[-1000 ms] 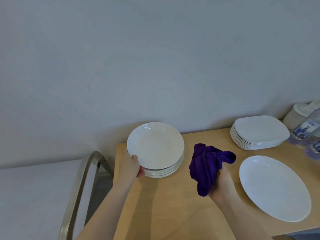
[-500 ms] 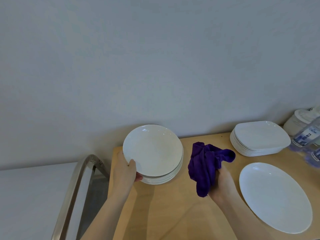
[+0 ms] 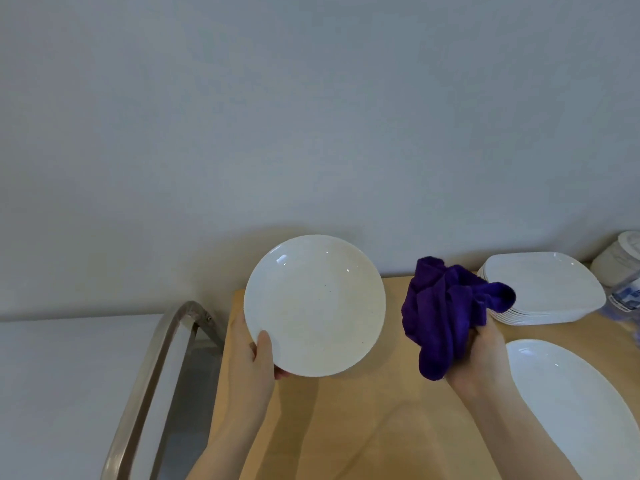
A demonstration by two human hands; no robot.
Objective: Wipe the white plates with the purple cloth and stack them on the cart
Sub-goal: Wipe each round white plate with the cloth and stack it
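My left hand (image 3: 254, 355) grips a round white plate (image 3: 315, 304) by its lower left rim, thumb on the top face, and holds it tilted toward me above the wooden table (image 3: 374, 420). The plate hides the pile of round plates it came from. To its right, my right hand (image 3: 481, 358) clutches the bunched purple cloth (image 3: 446, 313), which stands up above the fist, apart from the plate.
A stack of squarish white plates (image 3: 547, 289) sits at the back right, a large oval white plate (image 3: 575, 403) lies at the right. A metal cart handle (image 3: 152, 372) stands left of the table. White containers (image 3: 620, 258) and a plastic bottle (image 3: 623, 299) are at the far right edge.
My left hand has lifted the top round plate off its pile and tilted it toward me. The right hand with the cloth has barely moved.
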